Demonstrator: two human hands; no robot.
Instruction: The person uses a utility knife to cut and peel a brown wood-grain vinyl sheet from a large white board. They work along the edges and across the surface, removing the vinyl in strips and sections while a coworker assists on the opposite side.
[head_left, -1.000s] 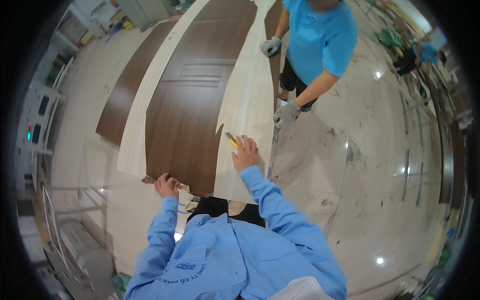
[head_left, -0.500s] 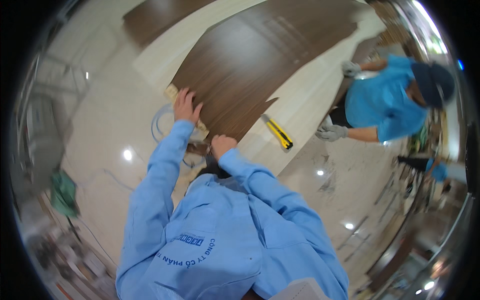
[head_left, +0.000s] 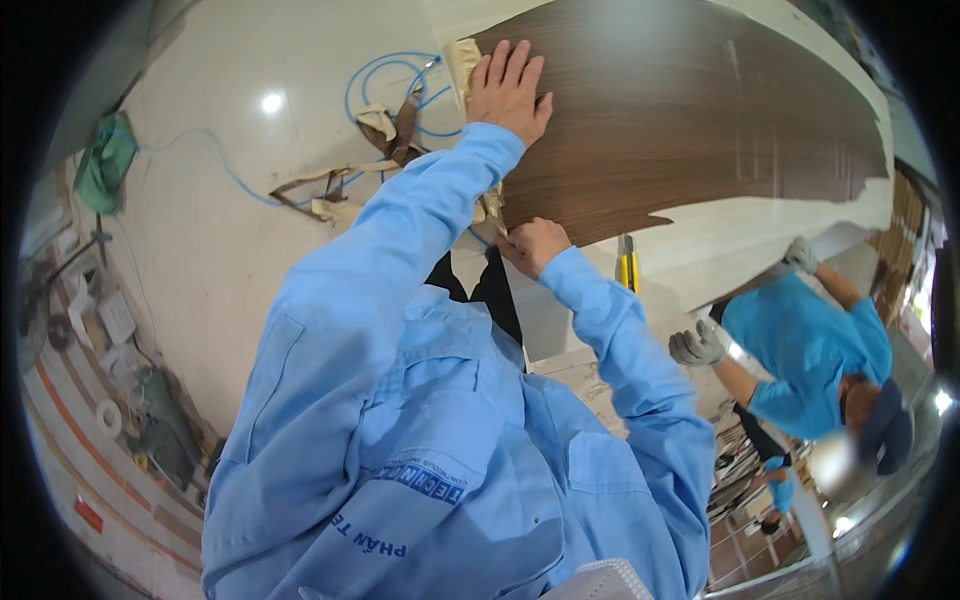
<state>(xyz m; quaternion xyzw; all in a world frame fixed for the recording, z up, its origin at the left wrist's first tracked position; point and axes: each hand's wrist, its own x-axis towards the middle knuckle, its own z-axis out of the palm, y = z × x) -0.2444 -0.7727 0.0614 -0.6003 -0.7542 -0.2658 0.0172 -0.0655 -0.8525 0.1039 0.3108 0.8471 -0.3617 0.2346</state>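
A dark brown wood-grain film (head_left: 640,110) covers much of a pale panel (head_left: 720,235), its near edge ragged. My left hand (head_left: 508,92) lies flat on the film's left end, fingers spread, beside a tan folded edge strip (head_left: 463,68). At the near left corner my right hand (head_left: 538,245) is closed, its fingers curled on the film's edge; the fingertips are partly hidden. To the right of that hand, a yellow and black utility knife (head_left: 628,268) rests on the pale panel, touched by neither hand.
Brown and tan offcut strips (head_left: 330,195) and a coiled blue hose (head_left: 360,85) lie on the tiled floor at left. A co-worker in a blue shirt (head_left: 805,345) and grey gloves stands at the panel's near right edge. A green cover (head_left: 105,160) is farther left.
My view has turned, so the panel now stretches to the right and the co-worker appears lower. Both hands keep about the same places on the film; the knife still lies on the panel.
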